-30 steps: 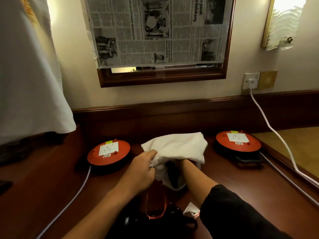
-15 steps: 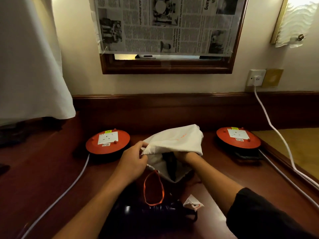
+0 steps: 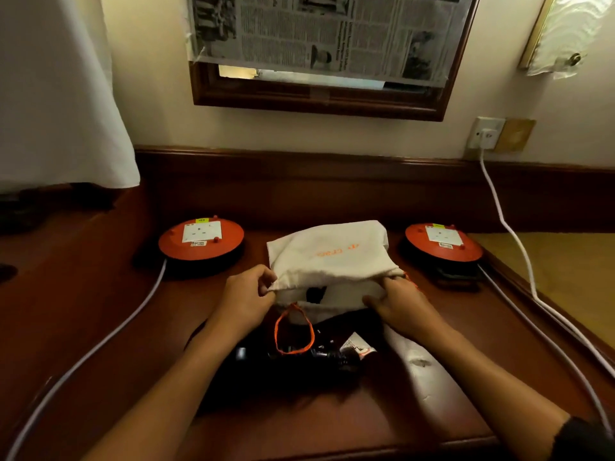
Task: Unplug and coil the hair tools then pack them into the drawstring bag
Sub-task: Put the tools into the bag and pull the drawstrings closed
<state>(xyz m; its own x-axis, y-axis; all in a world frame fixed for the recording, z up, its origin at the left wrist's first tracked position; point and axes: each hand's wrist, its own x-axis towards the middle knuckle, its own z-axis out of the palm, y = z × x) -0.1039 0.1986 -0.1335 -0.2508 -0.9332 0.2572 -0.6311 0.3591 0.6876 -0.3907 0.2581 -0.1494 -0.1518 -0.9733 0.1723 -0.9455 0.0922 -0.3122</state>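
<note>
A white drawstring bag [image 3: 327,254] with orange print lies on the wooden desk between two cable reels. My left hand [image 3: 244,299] pinches the left side of its mouth. My right hand [image 3: 399,302] grips the right side, so the mouth is held wide toward me. Something dark shows inside the opening. An orange drawstring loop [image 3: 293,331] hangs from the near rim. In front of the bag lies a black hair tool [image 3: 286,367] with its cord bundled, a white tag [image 3: 357,346] beside it.
Two orange cable reels [image 3: 201,241] [image 3: 442,242] with sockets sit left and right of the bag. White cables [image 3: 509,227] run from a wall socket [image 3: 486,134] and along both desk sides. A mirror covered in newspaper [image 3: 326,31] hangs above. White cloth [image 3: 60,94] hangs at left.
My right hand has come out of the bag and now grips the right side of its mouth. The bag has been lowered flat onto the desk and spread wider.
</note>
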